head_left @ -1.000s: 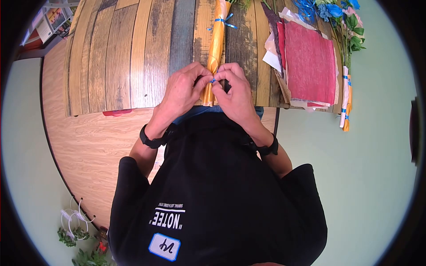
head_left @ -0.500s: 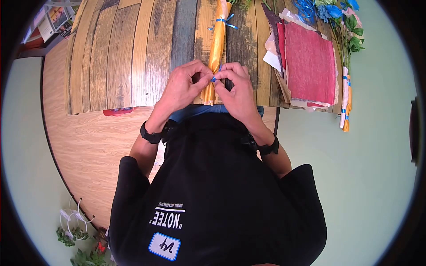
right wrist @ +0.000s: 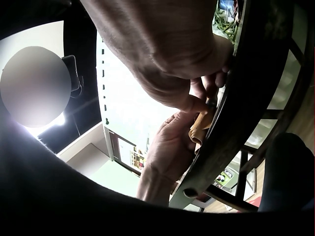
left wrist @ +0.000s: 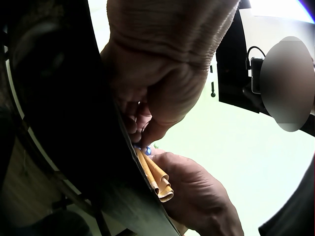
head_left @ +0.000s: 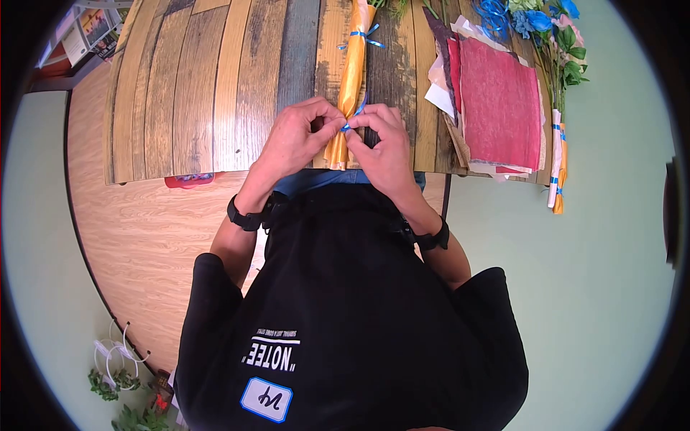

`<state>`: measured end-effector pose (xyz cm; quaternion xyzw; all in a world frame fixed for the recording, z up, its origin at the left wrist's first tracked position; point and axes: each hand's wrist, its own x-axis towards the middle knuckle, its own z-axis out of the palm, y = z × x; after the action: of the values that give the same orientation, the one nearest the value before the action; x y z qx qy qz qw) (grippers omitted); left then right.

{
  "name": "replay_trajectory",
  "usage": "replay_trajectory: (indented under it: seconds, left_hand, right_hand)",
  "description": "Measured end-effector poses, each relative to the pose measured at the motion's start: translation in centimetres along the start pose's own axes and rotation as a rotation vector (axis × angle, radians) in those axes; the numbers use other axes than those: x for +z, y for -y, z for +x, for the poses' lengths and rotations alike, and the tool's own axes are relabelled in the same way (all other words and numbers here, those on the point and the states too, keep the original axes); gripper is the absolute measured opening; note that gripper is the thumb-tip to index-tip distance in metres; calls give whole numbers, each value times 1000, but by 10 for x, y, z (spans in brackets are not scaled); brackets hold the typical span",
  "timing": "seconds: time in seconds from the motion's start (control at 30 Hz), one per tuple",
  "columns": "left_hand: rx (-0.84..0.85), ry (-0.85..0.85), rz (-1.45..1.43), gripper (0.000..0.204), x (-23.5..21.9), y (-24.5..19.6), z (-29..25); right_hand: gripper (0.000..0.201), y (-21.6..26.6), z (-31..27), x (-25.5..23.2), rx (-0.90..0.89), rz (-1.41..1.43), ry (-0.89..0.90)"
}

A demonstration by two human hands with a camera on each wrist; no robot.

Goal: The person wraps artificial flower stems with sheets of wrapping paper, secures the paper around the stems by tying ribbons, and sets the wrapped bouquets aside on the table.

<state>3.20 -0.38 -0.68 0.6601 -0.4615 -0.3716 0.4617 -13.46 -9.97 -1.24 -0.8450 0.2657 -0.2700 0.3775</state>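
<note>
A long bundle wrapped in golden-yellow paper [head_left: 351,75] lies on the wooden table, its lower end toward the person. Higher up, a blue ribbon bow [head_left: 357,34] is tied round it. Both hands meet over the lower part, at a second blue ribbon [head_left: 346,127]. From the left, the left hand [head_left: 298,136] pinches this ribbon between thumb and forefinger. The right hand [head_left: 384,144] pinches it from the other side, with a loose ribbon tail [head_left: 362,102] rising beyond its fingers. In the left wrist view, the folded paper end [left wrist: 162,184] sticks out below the fingers.
Right of the hands lies a stack of red and pale wrapping sheets [head_left: 501,104]. Blue and pink artificial flowers [head_left: 540,18] with wrapped stems [head_left: 558,161] lie along the table's right side. The table's near edge [head_left: 237,172] runs close by the person's waist.
Both hands stay at the lower ribbon with only small finger shifts. More of the blue ribbon tail now shows above the right hand's fingers.
</note>
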Motion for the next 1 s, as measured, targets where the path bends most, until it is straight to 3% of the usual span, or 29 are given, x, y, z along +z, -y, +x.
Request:
replay_trajectory:
  seconds: [0.4,0.57,1.0]
  left_hand:
    - [0,2,9,10,0,0,0]
    - [2,-16,18,10,2,2,0]
    - [-4,-54,-27,11,5,2,0]
  right_hand:
    - [15,1,-1,0,86,103,-65]
    - [12,0,-2,1,-96,-33,-77]
    - [16,6,-3,4,-171,-130,-122]
